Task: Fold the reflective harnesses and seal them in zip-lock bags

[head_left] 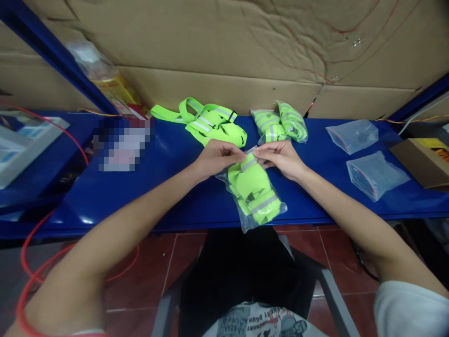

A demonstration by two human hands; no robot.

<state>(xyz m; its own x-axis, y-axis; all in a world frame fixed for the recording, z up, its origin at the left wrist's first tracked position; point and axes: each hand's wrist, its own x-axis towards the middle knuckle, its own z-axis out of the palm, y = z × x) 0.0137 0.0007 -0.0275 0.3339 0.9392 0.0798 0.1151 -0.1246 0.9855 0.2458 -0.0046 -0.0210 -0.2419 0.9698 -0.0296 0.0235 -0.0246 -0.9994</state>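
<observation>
My left hand [215, 157] and my right hand [278, 157] both pinch the top edge of a clear plastic bag [254, 194] that holds a folded neon-green reflective strap. The bag hangs down over the front edge of the blue table [140, 192]. Fingertips of both hands meet at the bag's mouth. A loose pile of neon-green straps [206, 121] lies just behind my left hand. Two filled bags of green straps [280, 124] rest behind my right hand.
Two empty clear bags [352, 135] [375, 174] lie on the right of the table, beside a cardboard box [421, 161]. A plastic bottle [105, 77] stands at the back left against a cardboard wall. A red cable [31, 276] loops at the left.
</observation>
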